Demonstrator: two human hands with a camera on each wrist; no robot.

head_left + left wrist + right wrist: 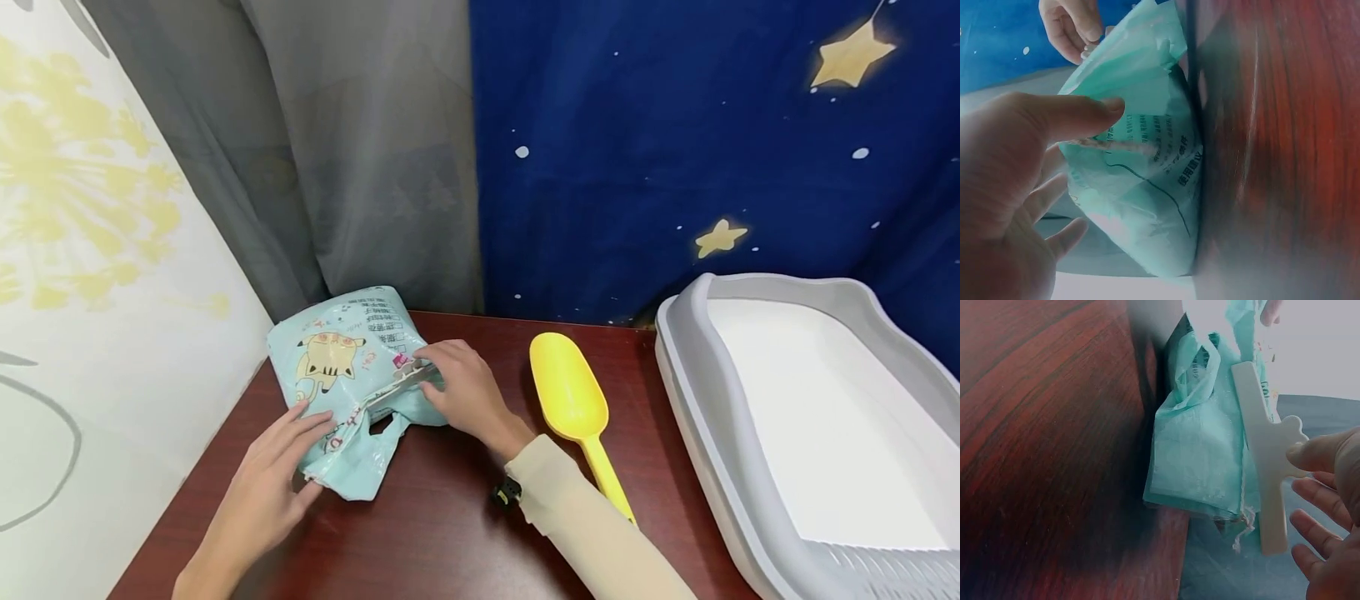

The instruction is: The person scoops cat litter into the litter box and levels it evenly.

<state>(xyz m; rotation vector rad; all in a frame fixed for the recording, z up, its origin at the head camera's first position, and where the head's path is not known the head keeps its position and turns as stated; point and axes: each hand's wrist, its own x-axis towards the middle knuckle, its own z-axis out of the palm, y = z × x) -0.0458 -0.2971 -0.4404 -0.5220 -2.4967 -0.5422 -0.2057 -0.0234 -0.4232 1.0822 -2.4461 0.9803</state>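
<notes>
A light blue plastic bag (352,346) printed with a cartoon cat lies at the back left of the table, its mouth end folded and crumpled. My right hand (461,387) is at the bag's right front edge. In the right wrist view, its thumb and fingers pinch the knobbed handle of a white bag clip (1263,456), which lies along the bag's fold. My left hand (266,475) is at the bag's left front corner, fingers extended over the printed side. In the left wrist view, its thumb (1088,117) is stretched out along the bag's near face.
A yellow scoop (570,387) lies right of the bag, its handle partly behind my right sleeve. At the right stands a grey litter box (720,417) with a white inside. Grey and blue curtains hang behind the table; a patterned white wall is at the left.
</notes>
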